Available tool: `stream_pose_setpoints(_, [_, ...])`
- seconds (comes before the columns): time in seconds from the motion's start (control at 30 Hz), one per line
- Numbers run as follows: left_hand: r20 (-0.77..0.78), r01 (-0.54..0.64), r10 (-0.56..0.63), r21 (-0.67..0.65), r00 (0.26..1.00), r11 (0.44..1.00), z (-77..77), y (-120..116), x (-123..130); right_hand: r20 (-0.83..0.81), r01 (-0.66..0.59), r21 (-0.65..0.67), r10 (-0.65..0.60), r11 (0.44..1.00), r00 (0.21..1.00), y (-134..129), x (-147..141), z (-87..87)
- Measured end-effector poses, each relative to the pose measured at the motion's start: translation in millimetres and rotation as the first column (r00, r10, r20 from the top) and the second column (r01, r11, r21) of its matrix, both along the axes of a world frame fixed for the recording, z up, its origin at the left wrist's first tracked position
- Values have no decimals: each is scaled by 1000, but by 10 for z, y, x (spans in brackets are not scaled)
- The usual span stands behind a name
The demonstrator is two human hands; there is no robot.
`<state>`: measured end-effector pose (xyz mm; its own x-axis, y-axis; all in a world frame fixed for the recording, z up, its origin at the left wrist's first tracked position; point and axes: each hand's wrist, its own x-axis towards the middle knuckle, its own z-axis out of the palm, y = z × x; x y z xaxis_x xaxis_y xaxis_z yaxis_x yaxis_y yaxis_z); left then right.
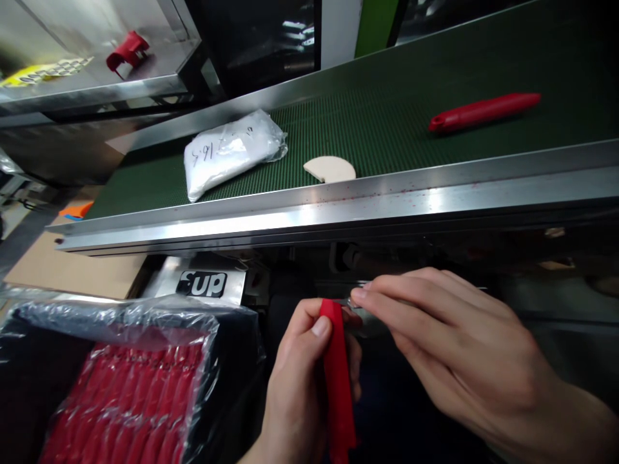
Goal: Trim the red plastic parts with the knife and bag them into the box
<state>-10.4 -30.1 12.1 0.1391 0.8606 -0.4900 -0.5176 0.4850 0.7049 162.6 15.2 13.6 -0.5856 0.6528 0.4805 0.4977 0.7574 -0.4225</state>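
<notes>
My left hand (pixel 302 380) is wrapped round a long, flat red part (pixel 338 380), its thumb pressed on the upper end. The part hangs down toward the bottom edge of the view. My right hand (pixel 454 341) comes in from the right, with thumb and fingertips pinched round a small, thin metallic piece (pixel 352 303) at the top of the red part. Most of that piece is hidden by the fingertips, and I cannot make out what it is.
A green conveyor (pixel 387 129) with a metal rim carries a white plastic packet (pixel 232 151), a cream disc piece (pixel 331 169) and a red elongated part (pixel 483 113). At lower left, a plastic-lined box (pixel 242 335) holds several red parts (pixel 140 393).
</notes>
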Motion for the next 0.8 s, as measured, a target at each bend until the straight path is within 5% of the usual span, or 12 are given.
stream_pose_setpoints(0.8, [24, -108, 107, 28, 994, 994, 0, 163, -49, 63, -19, -28, 20, 999, 998, -253, -29, -80])
